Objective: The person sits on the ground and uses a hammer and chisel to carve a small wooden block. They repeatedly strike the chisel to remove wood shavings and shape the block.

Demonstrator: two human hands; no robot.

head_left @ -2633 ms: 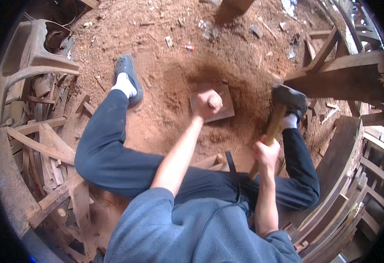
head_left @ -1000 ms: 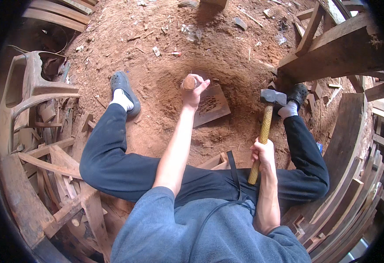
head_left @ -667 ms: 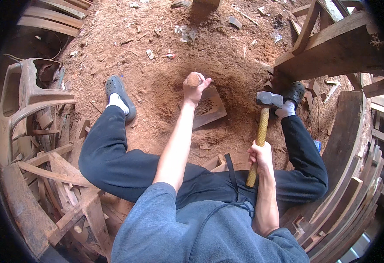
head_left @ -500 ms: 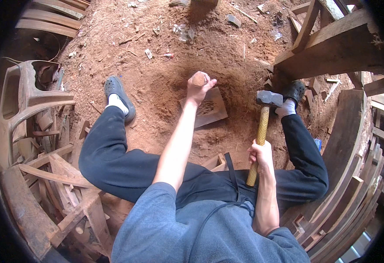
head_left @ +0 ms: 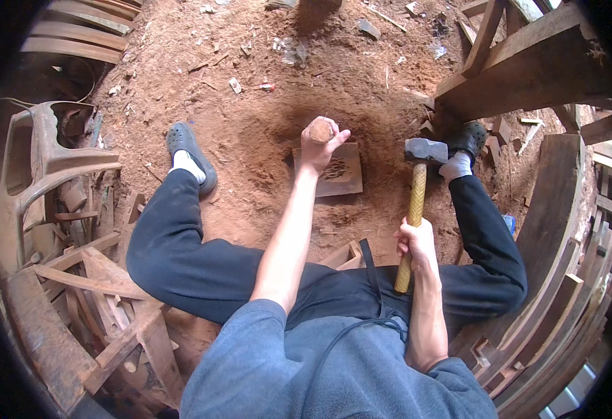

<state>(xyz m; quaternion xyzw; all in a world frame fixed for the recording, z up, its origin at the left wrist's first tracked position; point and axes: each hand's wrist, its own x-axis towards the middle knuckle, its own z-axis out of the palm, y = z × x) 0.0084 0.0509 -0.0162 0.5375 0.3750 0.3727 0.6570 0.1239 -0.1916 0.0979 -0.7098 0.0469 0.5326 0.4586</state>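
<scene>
My left hand is closed round an upright wooden-handled tool, seen end-on from above; its lower end is hidden beneath my fist. Below that hand, a flat square board with a cut pattern of openings in its middle lies on the sawdust, partly covered by my hand and wrist. In my right hand is a hammer, gripped low on its yellow textured handle. Its grey steel head points away from me, right of the board and apart from it.
Sawdust and wood scraps cover the ground. My shod feet stand either side of the board. A heavy timber frame rises at far right, with stacked planks nearer. A worn plastic chair and wooden pieces crowd the left.
The board has turned and now lies squarer to me. My left hand and its tool have shifted slightly to the right. The hammer has hardly moved.
</scene>
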